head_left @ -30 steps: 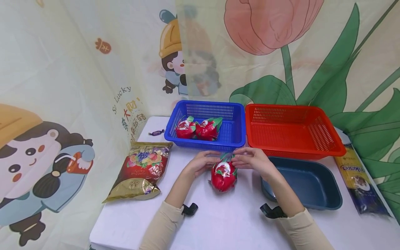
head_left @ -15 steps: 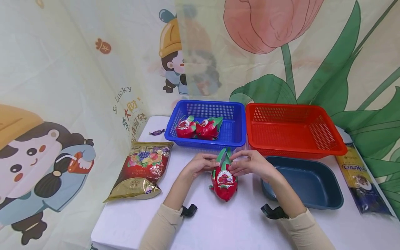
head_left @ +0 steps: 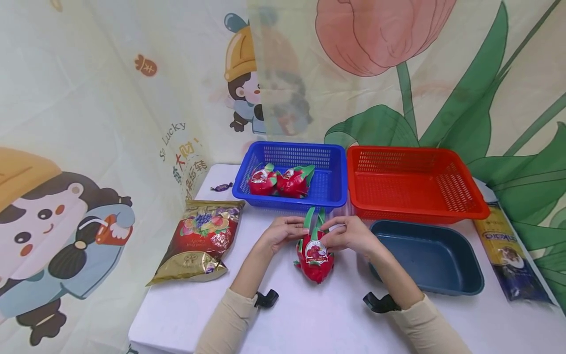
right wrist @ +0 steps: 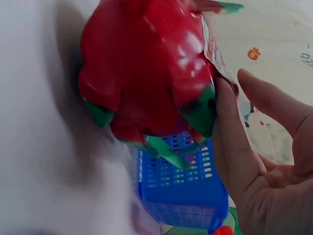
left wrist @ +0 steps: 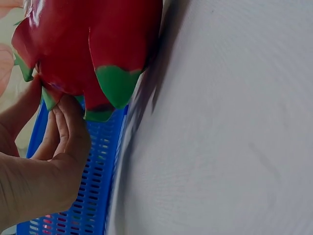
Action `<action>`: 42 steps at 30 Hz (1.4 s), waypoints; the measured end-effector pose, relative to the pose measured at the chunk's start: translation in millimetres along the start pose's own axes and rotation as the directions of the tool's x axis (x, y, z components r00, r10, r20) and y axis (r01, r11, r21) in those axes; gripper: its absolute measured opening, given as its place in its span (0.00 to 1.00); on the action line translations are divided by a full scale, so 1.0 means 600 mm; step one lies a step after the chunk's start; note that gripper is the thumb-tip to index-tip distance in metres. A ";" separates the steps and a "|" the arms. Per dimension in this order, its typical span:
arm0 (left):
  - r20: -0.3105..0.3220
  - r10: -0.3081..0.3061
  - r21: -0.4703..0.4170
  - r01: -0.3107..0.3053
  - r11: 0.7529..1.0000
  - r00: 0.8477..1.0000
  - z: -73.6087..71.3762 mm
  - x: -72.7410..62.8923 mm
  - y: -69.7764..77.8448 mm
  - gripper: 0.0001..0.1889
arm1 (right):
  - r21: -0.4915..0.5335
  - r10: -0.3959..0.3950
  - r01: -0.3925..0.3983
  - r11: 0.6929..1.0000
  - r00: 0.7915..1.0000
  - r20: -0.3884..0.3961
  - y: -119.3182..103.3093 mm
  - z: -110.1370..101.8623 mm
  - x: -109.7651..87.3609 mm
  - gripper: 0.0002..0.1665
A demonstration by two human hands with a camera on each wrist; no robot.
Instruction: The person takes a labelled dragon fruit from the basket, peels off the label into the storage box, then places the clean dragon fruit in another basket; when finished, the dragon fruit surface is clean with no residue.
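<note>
A red dragon fruit (head_left: pixel 316 263) with green leaf tips and a round white label (head_left: pixel 316 251) lies on the white table, leaves toward the baskets. My left hand (head_left: pixel 281 233) holds the leafy end from the left, with bent fingers and thumb against its leaves in the left wrist view. From the right, my right hand (head_left: pixel 351 236) grips the fruit near the label. In the right wrist view its thumb lies along the fruit by the label's edge, and the index fingertip stands slightly off. Two more dragon fruits (head_left: pixel 293 184) sit in the blue basket (head_left: pixel 329 196) behind.
A red basket (head_left: pixel 411 214) stands beside the blue one, and a dark blue tray (head_left: pixel 426 260) lies in front of it. To the left are a candy bag (head_left: pixel 203 241) and a purple-wrapped candy (head_left: pixel 222 187). A yellow-and-blue packet (head_left: pixel 508 255) lies far right.
The dragon fruit has tipped so its long leaves and label show more fully, with the leaves pointing to the back. My right hand has come slightly lower, closer to the label.
</note>
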State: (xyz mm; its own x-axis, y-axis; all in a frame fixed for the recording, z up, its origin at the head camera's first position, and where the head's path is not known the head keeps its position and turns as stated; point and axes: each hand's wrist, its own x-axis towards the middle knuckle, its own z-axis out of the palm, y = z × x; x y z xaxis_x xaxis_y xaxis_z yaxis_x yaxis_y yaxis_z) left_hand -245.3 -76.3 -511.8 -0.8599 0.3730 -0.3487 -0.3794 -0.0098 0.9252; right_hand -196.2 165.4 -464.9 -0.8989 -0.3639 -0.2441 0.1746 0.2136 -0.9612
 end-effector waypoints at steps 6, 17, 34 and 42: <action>-0.021 0.023 0.002 -0.023 1.000 0.999 -0.002 -0.002 0.000 0.20 | -0.009 0.028 -0.028 1.000 0.999 -0.038 0.002 0.008 0.004 0.22; -0.035 0.056 -0.079 -0.059 0.995 0.998 -0.002 0.004 -0.008 0.20 | 0.106 0.061 -0.066 0.992 0.997 0.043 0.008 -0.009 0.006 0.27; 0.008 0.072 -0.132 -0.070 0.989 0.997 -0.008 -0.002 -0.009 0.24 | 0.291 0.038 -0.085 0.953 0.986 0.163 0.020 -0.027 0.013 0.17; -0.012 0.058 -0.123 -0.059 0.991 0.998 -0.009 -0.003 -0.008 0.24 | 0.303 0.026 -0.023 0.953 1.000 -0.004 0.002 -0.072 -0.004 0.25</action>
State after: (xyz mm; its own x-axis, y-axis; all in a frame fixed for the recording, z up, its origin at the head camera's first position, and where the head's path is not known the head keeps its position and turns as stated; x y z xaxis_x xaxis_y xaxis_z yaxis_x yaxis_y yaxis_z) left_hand -244.2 -82.0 -516.4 -0.8843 0.3608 -0.2963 -0.3673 -0.1458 0.9186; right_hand -211.4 205.7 -459.9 -0.8958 -0.3545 -0.2680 0.3089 -0.0632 -0.9490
